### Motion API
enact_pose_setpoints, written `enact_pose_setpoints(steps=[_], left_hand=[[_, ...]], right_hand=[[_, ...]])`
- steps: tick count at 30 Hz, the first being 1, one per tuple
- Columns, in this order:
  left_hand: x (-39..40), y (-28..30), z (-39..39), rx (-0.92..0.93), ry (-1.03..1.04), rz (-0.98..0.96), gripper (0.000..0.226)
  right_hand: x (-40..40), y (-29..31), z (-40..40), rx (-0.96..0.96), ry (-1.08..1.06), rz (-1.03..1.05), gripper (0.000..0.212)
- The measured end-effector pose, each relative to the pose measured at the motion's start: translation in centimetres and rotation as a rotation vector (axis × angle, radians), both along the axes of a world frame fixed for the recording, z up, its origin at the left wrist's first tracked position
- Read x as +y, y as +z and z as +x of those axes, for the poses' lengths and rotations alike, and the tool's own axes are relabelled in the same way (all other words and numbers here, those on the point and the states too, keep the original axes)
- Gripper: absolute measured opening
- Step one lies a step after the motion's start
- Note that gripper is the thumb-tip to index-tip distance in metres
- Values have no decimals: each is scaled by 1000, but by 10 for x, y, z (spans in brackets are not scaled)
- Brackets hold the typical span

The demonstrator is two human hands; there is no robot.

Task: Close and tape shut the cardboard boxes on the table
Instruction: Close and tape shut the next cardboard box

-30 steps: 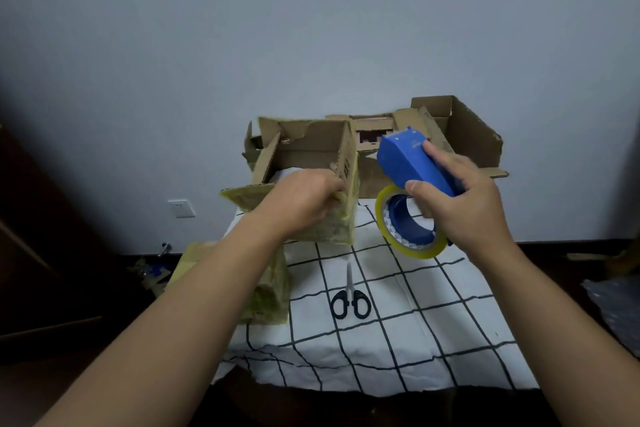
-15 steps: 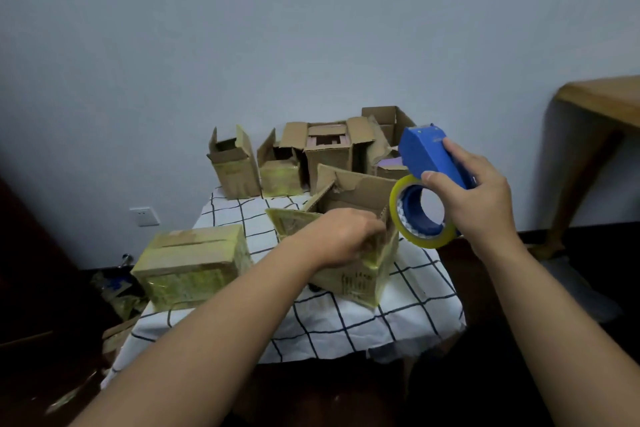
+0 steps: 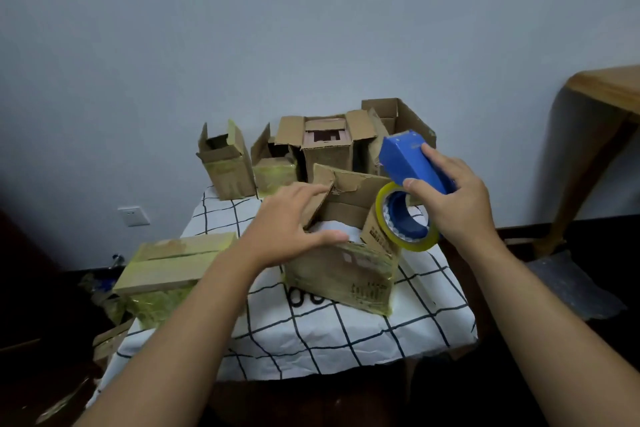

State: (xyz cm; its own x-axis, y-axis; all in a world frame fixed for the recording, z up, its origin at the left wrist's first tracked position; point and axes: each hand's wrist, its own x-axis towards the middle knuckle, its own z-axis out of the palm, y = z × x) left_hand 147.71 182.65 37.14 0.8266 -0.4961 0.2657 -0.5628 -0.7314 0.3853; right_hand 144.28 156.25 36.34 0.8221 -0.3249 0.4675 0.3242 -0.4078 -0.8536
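Sealed box [image 3: 176, 265]: one. Front box [image 3: 341, 274]: flaps up, left hand [image 3: 291, 222] spread on it. Right hand [image 3: 457, 198] grips tape dispenser [image 3: 410, 163]. Rear boxes [image 3: 322, 146]: open

Two bare forearms are seen entering from the bottom edge, with no sleeves visible up to the frame border. The left hand [image 3: 289, 225] and right hand [image 3: 460, 198] are uncovered: no gloves, rings, watch or wristbands are seen. Fingernails are seen cut short and unpainted. No marks or tattoos can be made out on either arm. Nothing else of the person is shown.
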Motion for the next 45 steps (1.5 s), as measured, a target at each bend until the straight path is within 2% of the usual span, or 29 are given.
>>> enact_pose_setpoints(steps=[2, 5, 12, 16, 19, 23, 27, 30, 32, 35, 39, 41, 45], left_hand=[[19, 1, 12, 180, 79, -55, 92], [31, -2, 20, 394, 91, -4, 83], [42, -2, 39, 546, 32, -50, 29], [40, -1, 48, 586, 14, -63, 40], [39, 3, 54, 617, 0, -49, 40], [35, 11, 57, 665, 3, 57, 39], [26, 16, 59, 708, 25, 160, 28], [15, 12, 57, 732, 31, 332, 40], [12, 9, 57, 729, 23, 324, 42], [16, 11, 58, 714, 32, 174, 28], [22, 8, 63, 715, 120, -54, 34], [25, 2, 69, 684, 186, -117, 47], [19, -16, 77, 437, 284, 59, 98]], right_hand=[[5, -3, 10, 11, 32, -49, 58], [12, -10, 21, 46, 69, -101, 55], [12, -14, 34, 71, 69, -145, 55], [6, -5, 34, 21, 28, -103, 57], [2, 4, 34, -24, 14, -82, 56], [-2, 8, 34, -45, 18, -83, 56], [-2, 4, 35, -48, 23, -77, 56], [0, 0, 37, -35, 38, -79, 58], [1, -1, 37, -32, 44, -79, 60], [-1, 0, 36, -40, 46, -82, 59], [-6, 5, 34, -49, 27, -63, 57], [-9, 6, 33, -53, 20, -55, 56], [-12, 6, 32, -57, 16, -63, 56]])
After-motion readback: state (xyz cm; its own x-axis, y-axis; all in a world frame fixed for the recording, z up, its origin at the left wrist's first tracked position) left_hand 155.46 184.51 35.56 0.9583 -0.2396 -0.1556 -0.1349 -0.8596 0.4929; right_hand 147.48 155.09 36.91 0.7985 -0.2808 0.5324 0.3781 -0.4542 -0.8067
